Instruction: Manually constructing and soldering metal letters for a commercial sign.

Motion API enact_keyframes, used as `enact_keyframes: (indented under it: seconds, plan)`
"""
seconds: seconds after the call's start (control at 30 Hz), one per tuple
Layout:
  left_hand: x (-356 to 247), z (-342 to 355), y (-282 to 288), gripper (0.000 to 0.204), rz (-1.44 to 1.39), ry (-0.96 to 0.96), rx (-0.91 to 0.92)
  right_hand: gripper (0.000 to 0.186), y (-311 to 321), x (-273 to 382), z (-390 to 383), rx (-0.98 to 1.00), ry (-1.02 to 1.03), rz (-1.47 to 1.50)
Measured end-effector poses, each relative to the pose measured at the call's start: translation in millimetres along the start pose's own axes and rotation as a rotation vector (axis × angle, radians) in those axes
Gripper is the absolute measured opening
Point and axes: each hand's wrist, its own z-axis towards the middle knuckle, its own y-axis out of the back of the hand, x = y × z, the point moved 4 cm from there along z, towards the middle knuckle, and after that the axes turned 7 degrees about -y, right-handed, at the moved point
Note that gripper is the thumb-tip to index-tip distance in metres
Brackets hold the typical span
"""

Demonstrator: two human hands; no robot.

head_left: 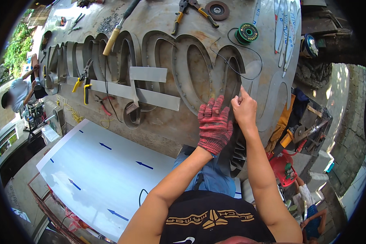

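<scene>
My left hand (pixel 214 127), in a red and black knit glove, rests at the lower edge of a looped letter form (pixel 175 61) made of upright sheet-metal strips. Its fingers are stretched out, slightly apart, over the metal. Bare and to its right, my right hand (pixel 245 109) has its index finger extended along a dark metal strip (pixel 239 77) and its thumb on the other side, the rest of the fingers curled. That strip bends round the rightmost loop, and its lower part is hidden between my hands. Metal with jagged tabs (pixel 237 152) hangs below, beside my right forearm.
On the metal table (pixel 158 126) lie flat strips (pixel 148 97), yellow-handled snips (pixel 84 79), red-handled pliers (pixel 103 106), a wooden-handled tool (pixel 112 40), a green solder spool (pixel 247 33) and a grinding disc (pixel 217 10). A white sheet (pixel 110 175) stands near left. Other people are at both sides.
</scene>
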Motion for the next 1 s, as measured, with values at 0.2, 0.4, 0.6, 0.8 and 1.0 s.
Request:
enact_keyframes:
  seconds: [0.2,0.4,0.6,0.8,1.0]
  plan:
    - [9.4,19.5,-32.9,0.062,0.091,-0.014,0.043,0.05,-0.4,3.8,-1.7,-0.046,0.072,0.016]
    - [8.6,28.9,-65.9,0.056,0.064,0.082,0.147,0.048,-2.6,1.5,-0.7,0.024,0.005,0.016]
    - [10.6,30.5,-63.5,0.056,0.153,0.023,0.176,0.036,7.6,-4.5,-6.3,-0.084,0.246,0.007]
    - [13.7,31.4,-66.3,0.049,0.227,-0.024,0.119,0.033,15.0,-40.3,-14.1,0.058,0.251,-0.034]
    - [9.1,34.0,-60.8,0.037,0.289,-0.028,0.111,0.034,15.9,-37.6,-16.7,0.018,0.298,-0.07]
